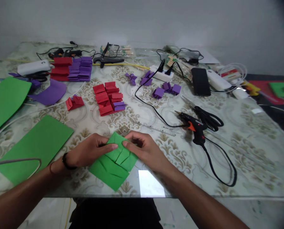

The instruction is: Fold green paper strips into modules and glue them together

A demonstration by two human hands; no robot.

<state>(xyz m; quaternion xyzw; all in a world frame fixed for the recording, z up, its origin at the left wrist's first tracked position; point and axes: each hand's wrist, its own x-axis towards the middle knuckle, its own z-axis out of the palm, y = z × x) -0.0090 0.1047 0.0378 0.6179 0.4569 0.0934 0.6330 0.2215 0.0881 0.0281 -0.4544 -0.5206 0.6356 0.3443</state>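
A folded green paper piece lies at the near edge of the glass-topped table. My left hand pinches its upper left part, thumb and fingers closed on a fold. From the right my right hand grips the upper part of the same piece, fingers curled over the paper. The two thumbs nearly meet over the creases in the middle.
Green sheets lie at the left. Red folded pieces and purple folded pieces sit behind. A black glue gun with its cord, scissors, a phone and a power strip are at the right.
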